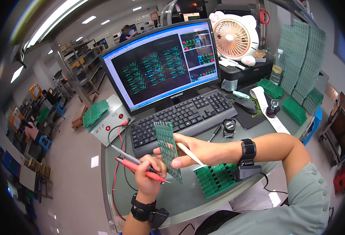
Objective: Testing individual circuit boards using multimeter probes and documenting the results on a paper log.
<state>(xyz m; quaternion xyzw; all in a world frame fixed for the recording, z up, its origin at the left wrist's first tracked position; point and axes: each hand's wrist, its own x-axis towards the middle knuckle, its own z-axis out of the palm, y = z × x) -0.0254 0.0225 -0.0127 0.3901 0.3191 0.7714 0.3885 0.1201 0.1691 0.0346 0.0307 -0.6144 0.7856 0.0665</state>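
Two hands at work over a cluttered bench (186, 203), and both are full. The left-hand grip (149, 172) is wrapped around a red test probe (135, 166) and a grey one (127, 155) at once, sort of chopsticks style. The red probe's metal tip points right, close to the lower end of the green circuit panel (165, 147); can't tell if they're actually touching.

That panel is up in the air, in front of the keyboard (186, 114), held on edge and tilted a bit. The right-hand grip (194, 150) has it pinched between thumb and fingers, and there's also a cream stick-like tool (187, 151) tucked in that same hand, slanting down to the right.

More green boards (215, 181) lie on the bench just under the right forearm. Over on the left there's a light grey box (109, 122) with red terminals, a bunch of green panels (96, 112) sitting on top of it, and a red lead plugged in. Behind the keyboard is a monitor (153, 70) with a board layout on a dark background. Off to the right: a mouse (246, 105), a pink-and-white fan (230, 37) and tall stacks of pale green panels (302, 55).
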